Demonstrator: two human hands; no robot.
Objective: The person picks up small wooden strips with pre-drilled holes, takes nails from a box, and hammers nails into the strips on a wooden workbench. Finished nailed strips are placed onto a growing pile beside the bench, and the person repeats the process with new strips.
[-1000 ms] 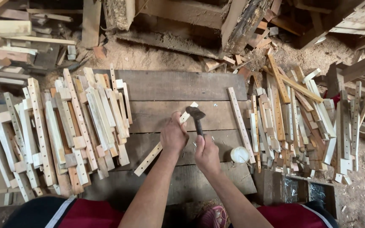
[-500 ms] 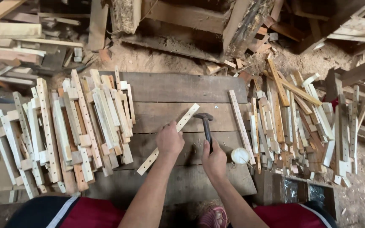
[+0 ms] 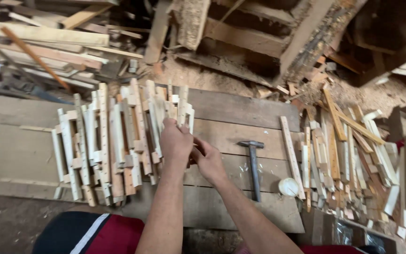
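Hands meet at the right edge of the slat pile (image 3: 113, 141): left hand (image 3: 175, 141) is closed around a slat (image 3: 183, 109) at the pile's far right part, right hand (image 3: 207, 160) is curled just beside it, grasping nothing I can see. Slats look light, stiff and splintery; better to hold mid-length. Hammer (image 3: 253, 167) lies free on the table (image 3: 240, 110), with open boards around it.

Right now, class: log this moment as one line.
left hand: on slat pile | right hand: beside it, grip hidden | hammer: lying on plank bench
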